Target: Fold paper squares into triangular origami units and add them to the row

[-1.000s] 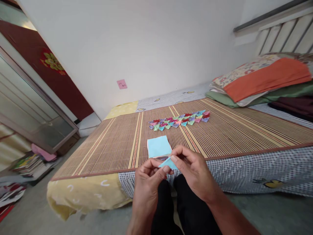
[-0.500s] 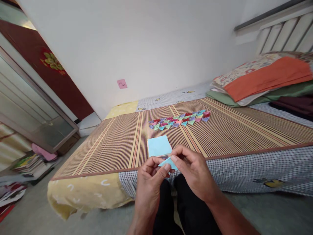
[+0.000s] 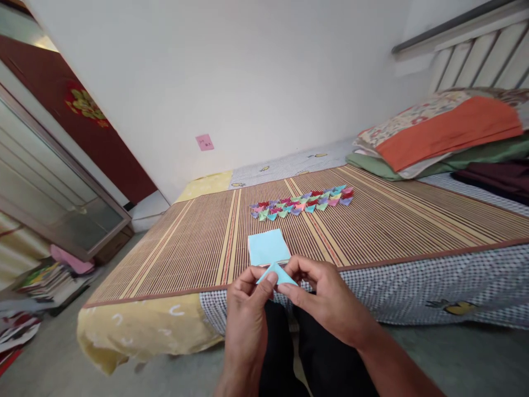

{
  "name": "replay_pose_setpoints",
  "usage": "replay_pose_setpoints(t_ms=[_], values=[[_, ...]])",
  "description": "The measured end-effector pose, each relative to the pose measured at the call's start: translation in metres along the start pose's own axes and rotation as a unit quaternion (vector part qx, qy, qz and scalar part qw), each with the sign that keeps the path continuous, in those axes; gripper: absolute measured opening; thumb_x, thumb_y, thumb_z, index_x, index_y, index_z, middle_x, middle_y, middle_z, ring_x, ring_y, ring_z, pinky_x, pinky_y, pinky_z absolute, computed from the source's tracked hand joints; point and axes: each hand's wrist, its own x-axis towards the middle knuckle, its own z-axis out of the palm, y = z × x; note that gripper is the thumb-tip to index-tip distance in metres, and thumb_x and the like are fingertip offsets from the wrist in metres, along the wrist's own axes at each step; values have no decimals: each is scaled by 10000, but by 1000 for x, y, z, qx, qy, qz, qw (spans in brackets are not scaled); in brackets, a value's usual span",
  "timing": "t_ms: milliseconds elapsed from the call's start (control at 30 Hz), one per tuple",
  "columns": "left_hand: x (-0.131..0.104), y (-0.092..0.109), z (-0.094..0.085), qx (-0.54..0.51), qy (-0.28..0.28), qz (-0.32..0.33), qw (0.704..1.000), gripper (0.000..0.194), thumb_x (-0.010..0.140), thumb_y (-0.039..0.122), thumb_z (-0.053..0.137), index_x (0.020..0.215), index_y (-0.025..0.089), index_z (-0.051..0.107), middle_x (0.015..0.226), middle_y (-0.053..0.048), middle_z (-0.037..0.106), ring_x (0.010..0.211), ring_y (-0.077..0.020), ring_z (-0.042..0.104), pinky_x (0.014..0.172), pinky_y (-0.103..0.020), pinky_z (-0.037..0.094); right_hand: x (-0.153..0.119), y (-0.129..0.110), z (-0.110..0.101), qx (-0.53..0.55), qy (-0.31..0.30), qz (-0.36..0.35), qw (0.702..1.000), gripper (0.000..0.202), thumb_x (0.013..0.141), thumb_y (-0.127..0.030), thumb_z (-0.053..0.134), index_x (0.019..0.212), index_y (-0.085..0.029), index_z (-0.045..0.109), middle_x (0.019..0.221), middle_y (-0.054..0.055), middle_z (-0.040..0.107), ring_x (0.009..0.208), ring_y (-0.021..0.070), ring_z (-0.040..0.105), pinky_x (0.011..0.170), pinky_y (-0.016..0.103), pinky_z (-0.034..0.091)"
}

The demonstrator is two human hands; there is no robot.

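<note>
A small light-blue folded paper in a triangular shape is held between both hands, point up, above the near edge of the bed. My left hand pinches its left part, thumb on the front face. My right hand grips its right corner between thumb and fingers. Just beyond the hands lies a stack of square paper with a light-blue sheet on top. Farther back, several small folded paper pieces in many colours stand in rows on the striped mat.
Folded bedding with an orange band is piled at the back right of the bed. A pink note is on the white wall. Magazines lie low at the left. The person's black-clad legs are below the hands.
The folded paper has turned so its point faces up, showing a wider triangle. My right thumb has moved down to its lower right corner. The view has shifted slightly.
</note>
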Motion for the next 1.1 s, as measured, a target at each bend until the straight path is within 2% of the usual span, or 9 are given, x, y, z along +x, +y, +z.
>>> replay_pose_setpoints(t_ms=[400,667,900,1100], values=[[-3,-3,3,20,11,27,999,222,837,322,789,733,157,682,701,2,658,699,-129,574,735,-245,449,-2,1,10,-2,52,-6,999,193,921,-239,642,742,-190,589,682,-40,561,631,111,496,582,231,405],[-1,-4,-1,20,31,52,998,198,843,304,787,745,169,681,722,1,663,718,-142,589,742,-260,463,-2,-1,4,39,5,-1,999,186,973,-307,612,842,-186,664,714,-21,594,665,124,535,614,237,433],[0,-3,2,-19,43,39,998,194,816,299,808,741,166,689,730,5,634,698,-128,539,724,-257,445,-4,-1,6,3,49,-43,998,232,992,-291,575,785,-192,605,697,-21,575,629,122,501,561,248,383],[-3,-3,6,-23,26,19,999,201,798,303,813,729,158,690,752,-17,680,758,-153,580,794,-281,459,-1,-3,9,3,23,-33,999,173,973,-254,587,815,-191,619,738,-19,601,688,135,539,634,252,419]])
